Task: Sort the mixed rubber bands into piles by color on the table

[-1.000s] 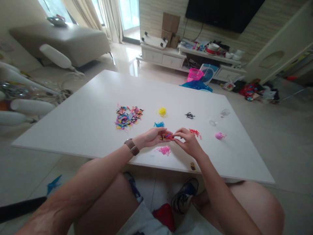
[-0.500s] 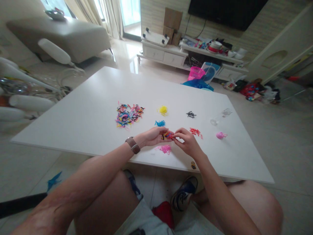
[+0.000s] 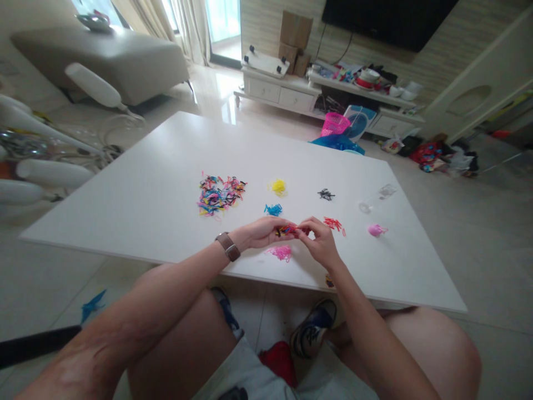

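My left hand (image 3: 266, 231) is cupped palm up around a small bunch of mixed-colour rubber bands (image 3: 286, 229). The fingertips of my right hand (image 3: 317, 238) are pinched together at the bunch's right side; what sits between them is too small to make out. Close by lie single-colour piles: blue bands (image 3: 273, 209) just behind the left hand, pink bands (image 3: 282, 253) in front of it, and red bands (image 3: 333, 224) right of the right hand. Farther back are yellow bands (image 3: 278, 186) and black bands (image 3: 326, 194). A large mixed heap of bands (image 3: 220, 194) lies to the left.
On the white table (image 3: 137, 205), a pink lump-like item (image 3: 377, 229) and a clear plastic piece (image 3: 365, 206) lie at the right. A small figure sticker (image 3: 330, 280) at the front edge is partly behind my right forearm. White chairs (image 3: 54, 172) stand at the left.
My right hand has shifted slightly left and closer to the bands in my left palm, its forearm now partly covering the sticker. The piles look the same.
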The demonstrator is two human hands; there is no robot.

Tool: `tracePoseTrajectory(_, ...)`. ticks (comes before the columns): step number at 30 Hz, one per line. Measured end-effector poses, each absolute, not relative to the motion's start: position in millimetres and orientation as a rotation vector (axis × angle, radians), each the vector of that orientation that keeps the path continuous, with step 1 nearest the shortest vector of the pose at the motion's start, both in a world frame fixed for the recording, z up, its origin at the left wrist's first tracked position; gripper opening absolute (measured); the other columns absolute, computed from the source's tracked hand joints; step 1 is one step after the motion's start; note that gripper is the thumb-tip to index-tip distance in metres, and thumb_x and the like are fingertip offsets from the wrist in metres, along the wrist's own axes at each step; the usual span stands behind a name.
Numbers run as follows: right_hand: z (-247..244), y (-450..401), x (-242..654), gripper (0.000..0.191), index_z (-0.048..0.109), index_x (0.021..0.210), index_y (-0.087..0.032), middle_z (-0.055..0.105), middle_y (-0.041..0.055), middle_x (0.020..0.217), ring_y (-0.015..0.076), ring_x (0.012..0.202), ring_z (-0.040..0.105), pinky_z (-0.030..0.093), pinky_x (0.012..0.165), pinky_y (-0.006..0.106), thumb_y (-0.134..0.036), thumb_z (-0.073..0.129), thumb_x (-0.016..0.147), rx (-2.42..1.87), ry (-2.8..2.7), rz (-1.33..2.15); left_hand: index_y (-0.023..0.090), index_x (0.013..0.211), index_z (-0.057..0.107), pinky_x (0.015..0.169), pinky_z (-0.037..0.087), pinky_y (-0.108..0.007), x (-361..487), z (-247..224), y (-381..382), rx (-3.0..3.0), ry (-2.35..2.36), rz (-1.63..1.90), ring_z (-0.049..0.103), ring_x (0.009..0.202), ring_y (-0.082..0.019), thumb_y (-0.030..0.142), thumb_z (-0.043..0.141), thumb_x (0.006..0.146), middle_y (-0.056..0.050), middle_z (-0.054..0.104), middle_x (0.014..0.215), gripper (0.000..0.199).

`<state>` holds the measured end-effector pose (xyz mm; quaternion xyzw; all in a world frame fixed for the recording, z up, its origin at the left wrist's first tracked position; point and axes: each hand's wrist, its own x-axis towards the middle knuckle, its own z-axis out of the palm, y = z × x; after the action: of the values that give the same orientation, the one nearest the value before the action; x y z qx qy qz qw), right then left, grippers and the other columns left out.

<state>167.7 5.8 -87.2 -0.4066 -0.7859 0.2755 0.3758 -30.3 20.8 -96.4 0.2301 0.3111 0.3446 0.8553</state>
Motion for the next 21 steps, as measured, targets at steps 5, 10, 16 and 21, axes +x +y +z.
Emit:
tracePoseTrajectory(5,-91,7,166,0.013,0.065,0.082,-0.021,0.062,0.0023,0.082,0.0150,0.072,0.056,0.047,0.068,0.030,-0.027,0.060,0.092,-1.059,-1.965,0.698,0.005,0.080,0.072,0.104,0.051,-0.034,-30,-94,20,0.488,0.638,0.759,0.071,0.091,-0.017,0.005,0.061,0.089,-0.016,0.075,0.094,0.015)
tracePoseTrajectory(10,-96,8,162,0.015,0.063,0.081,-0.020,0.062,0.0022,0.082,0.0151,0.074,0.058,0.047,0.066,0.028,-0.030,0.060,0.092,-1.102,-1.867,0.732,0.003,0.082,0.072,0.104,0.052,-0.032,-29,-96,22,0.421,0.648,0.757,0.072,0.089,-0.017,0.004,0.053,0.092,-0.017,0.075,0.092,0.021)
tracePoseTrajectory(16,-96,26,198,0.019,0.065,0.085,-0.019,0.064,0.0036,0.083,0.0161,0.074,0.060,0.048,0.067,0.030,-0.035,0.059,0.093,-1.315,-1.787,0.443,0.003,0.081,0.071,0.101,0.054,-0.033,-31,-91,21,0.408,0.706,0.757,0.074,0.090,-0.020,0.005,0.058,0.090,-0.016,0.074,0.090,0.015)
tracePoseTrajectory(21,-111,46,259,0.018,0.063,0.076,-0.020,0.060,0.0045,0.076,0.0181,0.065,0.055,0.047,0.064,0.035,-0.032,0.061,0.089,-1.517,-1.845,0.148,0.004,0.081,0.070,0.097,0.056,-0.030,-31,-87,20,0.408,0.728,0.751,0.074,0.090,-0.020,0.005,0.060,0.089,-0.015,0.074,0.091,0.013)
